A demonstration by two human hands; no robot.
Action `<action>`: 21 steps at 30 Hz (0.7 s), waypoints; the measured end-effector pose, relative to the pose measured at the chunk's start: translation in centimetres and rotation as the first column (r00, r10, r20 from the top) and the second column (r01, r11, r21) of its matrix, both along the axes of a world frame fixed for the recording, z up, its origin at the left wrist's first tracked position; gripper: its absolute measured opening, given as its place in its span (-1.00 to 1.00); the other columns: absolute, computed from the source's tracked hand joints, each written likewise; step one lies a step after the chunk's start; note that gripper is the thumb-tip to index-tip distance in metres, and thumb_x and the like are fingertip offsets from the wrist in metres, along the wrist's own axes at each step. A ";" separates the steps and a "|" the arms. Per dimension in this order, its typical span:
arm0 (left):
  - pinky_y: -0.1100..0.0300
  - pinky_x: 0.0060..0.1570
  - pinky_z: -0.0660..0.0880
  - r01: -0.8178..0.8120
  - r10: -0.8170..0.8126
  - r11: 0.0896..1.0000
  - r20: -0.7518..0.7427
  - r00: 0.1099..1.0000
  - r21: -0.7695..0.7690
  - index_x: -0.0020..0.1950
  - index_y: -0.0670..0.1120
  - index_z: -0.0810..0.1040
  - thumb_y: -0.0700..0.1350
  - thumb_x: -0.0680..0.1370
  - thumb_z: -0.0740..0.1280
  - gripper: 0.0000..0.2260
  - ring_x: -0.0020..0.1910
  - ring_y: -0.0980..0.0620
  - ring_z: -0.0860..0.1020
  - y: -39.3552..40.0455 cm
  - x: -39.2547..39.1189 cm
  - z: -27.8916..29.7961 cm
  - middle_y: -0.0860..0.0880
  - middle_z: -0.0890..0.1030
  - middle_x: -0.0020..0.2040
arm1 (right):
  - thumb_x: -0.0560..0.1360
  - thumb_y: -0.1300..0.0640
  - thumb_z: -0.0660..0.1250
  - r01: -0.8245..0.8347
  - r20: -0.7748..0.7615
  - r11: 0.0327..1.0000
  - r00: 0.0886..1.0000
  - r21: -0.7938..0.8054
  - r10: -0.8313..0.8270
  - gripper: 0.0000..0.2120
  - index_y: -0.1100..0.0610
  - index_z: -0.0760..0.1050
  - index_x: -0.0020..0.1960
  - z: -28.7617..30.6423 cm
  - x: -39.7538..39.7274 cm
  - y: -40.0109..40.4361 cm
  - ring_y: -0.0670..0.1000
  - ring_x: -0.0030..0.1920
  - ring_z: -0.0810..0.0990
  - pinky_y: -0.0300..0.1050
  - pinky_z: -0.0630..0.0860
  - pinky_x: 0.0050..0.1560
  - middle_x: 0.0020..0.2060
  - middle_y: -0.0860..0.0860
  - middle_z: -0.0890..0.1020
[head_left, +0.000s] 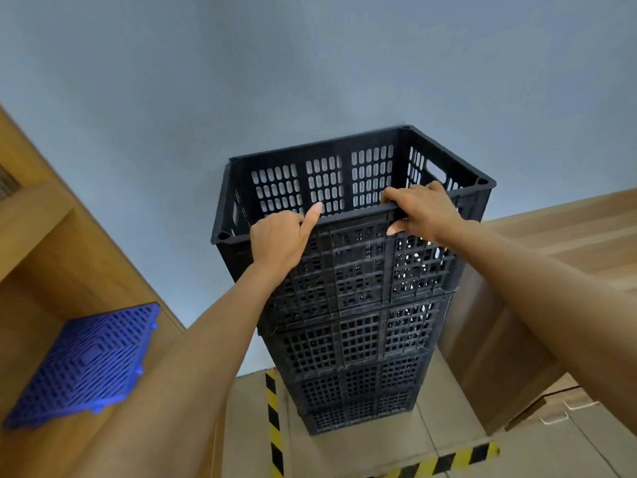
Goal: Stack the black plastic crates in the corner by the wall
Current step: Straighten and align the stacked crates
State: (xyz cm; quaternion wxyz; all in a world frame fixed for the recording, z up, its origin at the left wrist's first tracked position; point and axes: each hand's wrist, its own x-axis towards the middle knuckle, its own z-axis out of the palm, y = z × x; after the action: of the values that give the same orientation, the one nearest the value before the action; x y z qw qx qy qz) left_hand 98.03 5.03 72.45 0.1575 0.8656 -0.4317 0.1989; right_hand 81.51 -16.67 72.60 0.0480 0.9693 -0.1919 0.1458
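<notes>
Gripping top crate (pixel 358 188), both hands (pixel 351 225)

The crate stack (pixel 351 339) filled the frame's centre, backed against the grey wall (pixel 241 81). At left, a wooden shelf (pixel 51 236) with a blue grid panel (pixel 86 363) crowded in; at right, a wooden cabinet (pixel 499 357) stood just beside the stack. The top crate (pixel 344 181) was open above. Taped floor (pixel 248 426) at lower centre lay free.

The left hand (pixel 279 241) hides its fingers behind the top crate (pixel 348 188); the striped tape (pixel 274 426) leaves the bottom edge
</notes>
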 end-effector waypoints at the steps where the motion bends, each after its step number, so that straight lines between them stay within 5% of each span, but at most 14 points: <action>1: 0.18 -0.46 0.30 -0.011 0.011 1.000 -0.006 1.000 -0.002 -0.51 -0.05 0.23 0.33 0.60 -0.15 -0.36 -0.55 0.00 0.37 -0.4 0.0 0.1 0.01 0.30 -0.55 | 0.36 -0.14 0.47 0.005 -0.003 1.000 1.000 0.015 -0.005 -0.56 -0.04 0.36 0.11 0.1 0.1 -0.4 0.07 0.03 0.55 0.05 0.30 0.10 -0.02 -0.11 0.64; 11: 0.15 -0.38 0.38 -0.091 0.093 0.995 -0.061 0.994 0.030 -0.51 -0.06 0.26 0.35 0.59 -0.14 -0.34 -0.55 0.01 0.36 -0.7 -0.7 0.2 0.01 0.34 -0.55 | 0.36 -0.11 0.49 0.080 0.011 0.994 0.997 0.074 -0.081 -0.50 -0.01 0.35 0.17 -0.5 -0.4 0.2 0.11 0.05 0.54 0.08 0.32 0.13 0.01 -0.06 0.63; 21: 0.08 -0.19 0.38 0.003 0.025 0.993 -0.229 0.973 0.120 -0.41 -0.07 0.27 0.38 0.56 -0.18 -0.37 -0.35 -0.10 0.53 0.1 -1.4 2.1 -0.04 0.44 -0.41 | 0.47 -0.16 0.35 0.091 -0.139 0.995 0.987 0.039 -0.084 -0.32 0.02 0.16 0.46 0.7 -2.4 1.5 0.15 0.34 0.40 0.14 0.19 0.44 0.32 0.07 0.44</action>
State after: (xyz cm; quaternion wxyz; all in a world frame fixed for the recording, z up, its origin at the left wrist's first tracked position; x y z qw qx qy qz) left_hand 96.61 5.16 74.50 0.1533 0.8930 -0.4168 0.0722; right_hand 79.12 -15.13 73.29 0.0457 0.9685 -0.2338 0.0721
